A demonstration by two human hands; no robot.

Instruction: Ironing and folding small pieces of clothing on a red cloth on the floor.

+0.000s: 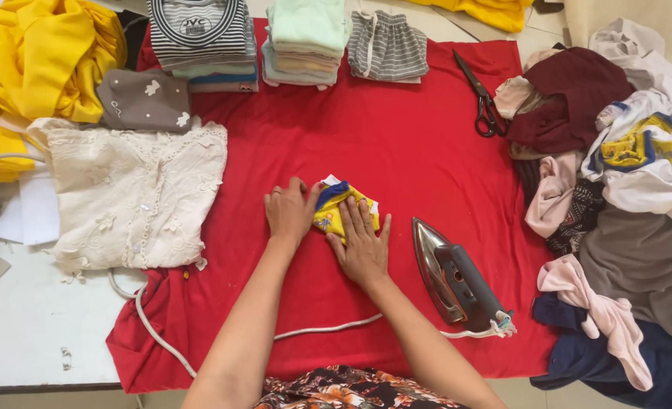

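Both forearms are bare, with no sleeves, rings or watch visible; at the lower edge shows a dark floral-printed garment [351, 390] with orange and cream blossoms

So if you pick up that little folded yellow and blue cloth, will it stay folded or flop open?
The small folded yellow and blue garment probably flops open: it looks like soft, thin fabric, and the left hand and right hand both press it flat on the red cloth. It likely weighs very little for its size. It should not slide much, being cloth on cloth.
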